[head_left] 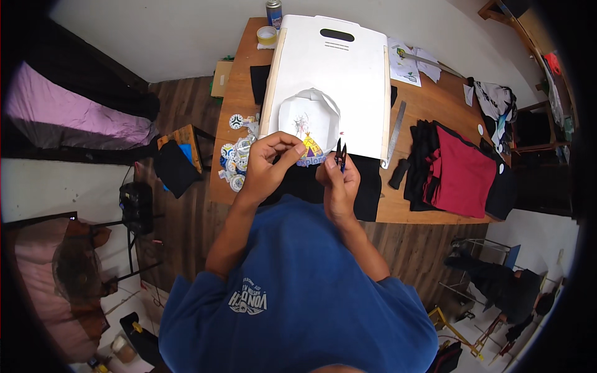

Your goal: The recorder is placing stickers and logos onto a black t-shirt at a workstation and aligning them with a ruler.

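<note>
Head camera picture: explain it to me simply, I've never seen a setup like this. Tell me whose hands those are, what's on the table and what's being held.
There is no machine here: a person works bare-handed. A wide fisheye camera on their head looks down, so straight edges bend near the rim; picture left is their left.

The left hand pinches a colourful printed piece with a yellow tent shape. The right hand holds small dark snips close by. Whether that piece joins the pale, curled-edged sheet behind it, I can't tell.

On the wooden table lie a white board, a metal ruler, a dark red cloth pile and round printed pieces.
</note>
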The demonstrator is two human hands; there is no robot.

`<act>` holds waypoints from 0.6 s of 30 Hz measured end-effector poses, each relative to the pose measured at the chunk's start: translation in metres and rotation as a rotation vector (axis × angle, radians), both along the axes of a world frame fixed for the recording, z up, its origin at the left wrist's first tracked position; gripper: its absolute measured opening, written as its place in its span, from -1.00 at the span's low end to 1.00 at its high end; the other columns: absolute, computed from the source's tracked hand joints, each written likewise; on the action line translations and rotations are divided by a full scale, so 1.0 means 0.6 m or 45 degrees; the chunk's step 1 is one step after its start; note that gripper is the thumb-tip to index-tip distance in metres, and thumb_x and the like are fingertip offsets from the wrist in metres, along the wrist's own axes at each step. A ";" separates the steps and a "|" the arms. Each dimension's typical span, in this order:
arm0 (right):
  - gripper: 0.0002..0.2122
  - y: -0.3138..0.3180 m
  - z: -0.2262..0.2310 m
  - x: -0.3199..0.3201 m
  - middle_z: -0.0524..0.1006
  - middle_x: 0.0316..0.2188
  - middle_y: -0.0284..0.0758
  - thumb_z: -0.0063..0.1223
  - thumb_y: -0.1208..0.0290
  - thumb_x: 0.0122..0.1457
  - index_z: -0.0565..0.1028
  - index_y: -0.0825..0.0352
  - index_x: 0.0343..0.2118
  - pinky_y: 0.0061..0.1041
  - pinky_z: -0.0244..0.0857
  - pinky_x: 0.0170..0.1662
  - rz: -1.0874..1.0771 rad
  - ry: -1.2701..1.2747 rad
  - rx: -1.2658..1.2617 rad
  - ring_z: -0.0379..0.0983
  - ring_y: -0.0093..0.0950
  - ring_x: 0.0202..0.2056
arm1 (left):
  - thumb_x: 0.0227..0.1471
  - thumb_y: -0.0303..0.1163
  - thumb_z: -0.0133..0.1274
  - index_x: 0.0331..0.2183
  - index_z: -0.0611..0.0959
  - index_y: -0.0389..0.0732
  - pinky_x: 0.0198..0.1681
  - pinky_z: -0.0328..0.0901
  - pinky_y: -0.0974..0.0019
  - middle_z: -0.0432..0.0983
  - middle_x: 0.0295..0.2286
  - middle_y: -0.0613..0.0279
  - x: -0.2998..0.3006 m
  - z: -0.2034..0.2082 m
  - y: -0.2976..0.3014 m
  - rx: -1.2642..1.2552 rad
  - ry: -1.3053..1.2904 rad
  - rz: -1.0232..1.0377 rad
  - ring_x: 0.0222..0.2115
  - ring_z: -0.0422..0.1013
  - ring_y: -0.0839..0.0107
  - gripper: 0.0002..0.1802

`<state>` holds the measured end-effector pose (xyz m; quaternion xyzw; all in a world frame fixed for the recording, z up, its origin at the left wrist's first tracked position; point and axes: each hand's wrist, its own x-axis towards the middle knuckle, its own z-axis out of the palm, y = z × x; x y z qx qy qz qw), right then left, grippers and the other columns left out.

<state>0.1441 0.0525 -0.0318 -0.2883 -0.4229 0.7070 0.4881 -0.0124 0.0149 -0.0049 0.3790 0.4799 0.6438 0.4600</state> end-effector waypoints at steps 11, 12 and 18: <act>-0.75 -0.005 -0.008 0.004 0.16 -0.66 -0.57 -0.01 0.26 0.41 0.47 0.38 -0.25 -0.56 -0.05 -0.46 -0.005 0.086 0.022 0.02 -0.70 -0.60 | 0.19 -0.53 0.17 -0.30 0.65 -0.37 -0.26 0.34 0.53 0.63 -0.42 0.29 -0.003 0.007 -0.007 -0.003 0.015 -0.028 -0.39 0.48 0.66 -0.91; -0.75 -0.003 -0.008 0.004 0.16 -0.66 -0.57 -0.01 0.26 0.41 0.47 0.38 -0.25 -0.56 -0.05 -0.46 -0.004 0.086 0.023 0.02 -0.70 -0.60 | 0.18 -0.52 0.18 -0.31 0.65 -0.36 -0.30 0.30 0.55 0.61 -0.45 0.33 -0.003 0.006 -0.006 -0.004 0.023 -0.026 -0.42 0.44 0.70 -0.92; -0.77 -0.002 -0.004 0.006 0.24 -0.61 -0.56 0.04 0.27 0.38 0.46 0.37 -0.26 -0.59 -0.02 -0.44 -0.016 0.022 0.019 0.06 -0.70 -0.57 | 0.15 -0.51 0.22 -0.35 0.66 -0.32 -0.44 0.11 0.60 0.53 -0.53 0.47 -0.001 -0.005 0.000 -0.006 0.055 -0.010 -0.53 0.27 0.80 -0.93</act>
